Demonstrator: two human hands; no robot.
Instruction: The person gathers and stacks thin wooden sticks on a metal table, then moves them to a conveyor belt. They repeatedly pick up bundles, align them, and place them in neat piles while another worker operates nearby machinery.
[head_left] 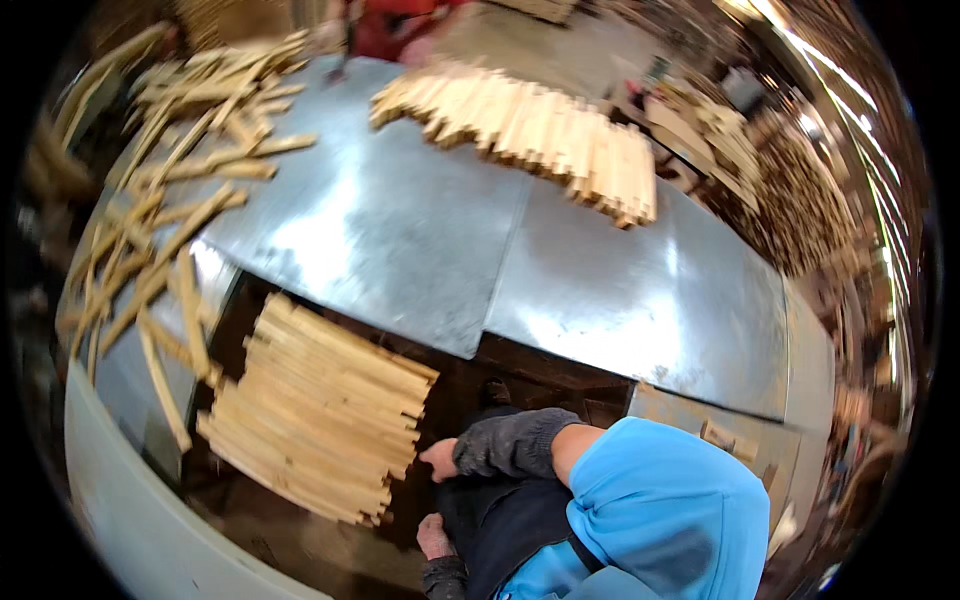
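Observation:
My right hand (pixel 440 459), below a dark sleeve cover, is beside the ragged right edge of a bundle of pale wooden slats (pixel 320 405). Its fingers are loosely apart, and I see nothing between them. Lower down, close to my dark apron (pixel 500 510), is my left hand (pixel 435 537). Blur hides how its fingers are set, and no object shows in it. The slats lie side by side in a flat layer with uneven ends, in the gap between the metal table (pixel 420 240) and a curved pale panel (pixel 140 490).
Across the far side of the table stretches a long row of slats (pixel 530 130). Loose strips (pixel 165 260) lie crisscrossed in a heap on the left. A red-clad person (pixel 395 25) is partly in view beyond the table. More wood is piled (pixel 800 205) at the right.

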